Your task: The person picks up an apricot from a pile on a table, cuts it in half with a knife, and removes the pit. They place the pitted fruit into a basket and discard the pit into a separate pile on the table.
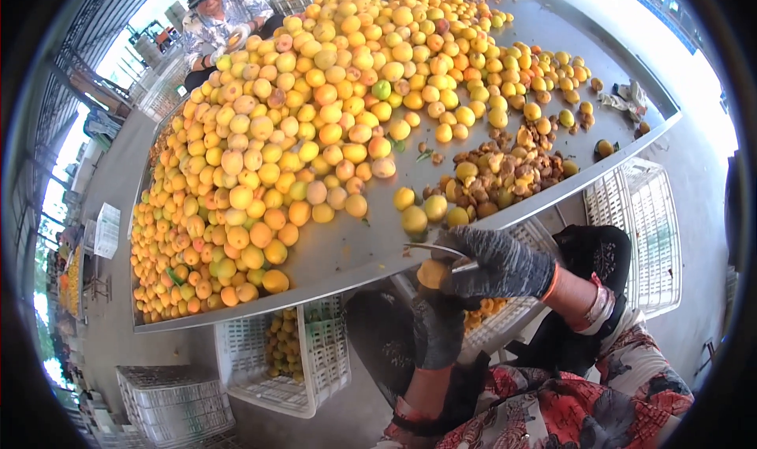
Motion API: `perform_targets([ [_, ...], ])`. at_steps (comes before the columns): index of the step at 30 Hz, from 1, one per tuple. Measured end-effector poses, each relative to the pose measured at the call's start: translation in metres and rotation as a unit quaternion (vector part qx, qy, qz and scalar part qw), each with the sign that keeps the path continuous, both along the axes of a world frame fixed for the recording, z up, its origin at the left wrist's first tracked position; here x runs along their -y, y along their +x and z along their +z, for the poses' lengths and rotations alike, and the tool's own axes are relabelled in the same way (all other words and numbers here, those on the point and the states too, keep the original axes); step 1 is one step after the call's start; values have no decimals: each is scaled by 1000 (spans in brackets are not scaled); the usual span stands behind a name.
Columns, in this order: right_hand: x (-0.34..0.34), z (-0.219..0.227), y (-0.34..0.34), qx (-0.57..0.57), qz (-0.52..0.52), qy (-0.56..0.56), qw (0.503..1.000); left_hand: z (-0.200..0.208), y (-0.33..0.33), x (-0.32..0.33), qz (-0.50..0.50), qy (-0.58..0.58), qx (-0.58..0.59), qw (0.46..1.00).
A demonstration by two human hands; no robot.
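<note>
Both my hands wear dark grey knit gloves and meet just off the near edge of a metal table [339,273]. My left hand [436,329] is closed round an orange-yellow apricot [432,274], holding it from below. Closed above it, my right hand [509,266] grips a small knife whose thin blade [435,249] sticks out to the left, over the apricot. The glove hides the knife's handle. Beyond my hands, a few yellow apricots [434,207] lie by a heap of brown pits and scraps [520,171]. A large pile of apricots [315,118] covers much of the table.
Below the table edge, at my left, stands a white crate [323,346] with greenish-yellow fruit inside. Another white crate [650,236] is at my right. Orange apricot pieces [482,312] lie below my hands. A co-worker [225,23] sits at the far left side of the table.
</note>
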State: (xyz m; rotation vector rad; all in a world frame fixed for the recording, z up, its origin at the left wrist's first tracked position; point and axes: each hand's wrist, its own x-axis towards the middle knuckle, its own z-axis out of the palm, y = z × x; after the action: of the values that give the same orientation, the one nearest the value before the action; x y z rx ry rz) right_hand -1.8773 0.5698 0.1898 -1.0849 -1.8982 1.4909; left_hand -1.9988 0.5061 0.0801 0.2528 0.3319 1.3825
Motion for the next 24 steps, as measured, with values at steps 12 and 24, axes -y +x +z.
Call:
perform_targets([
  [12,52,-41,10,-12,-71,255,964,18,1,28,66,-37,-129,989],
  [24,78,-59,52,26,-148,211,966,3,1,25,99,-21,-146,984],
])
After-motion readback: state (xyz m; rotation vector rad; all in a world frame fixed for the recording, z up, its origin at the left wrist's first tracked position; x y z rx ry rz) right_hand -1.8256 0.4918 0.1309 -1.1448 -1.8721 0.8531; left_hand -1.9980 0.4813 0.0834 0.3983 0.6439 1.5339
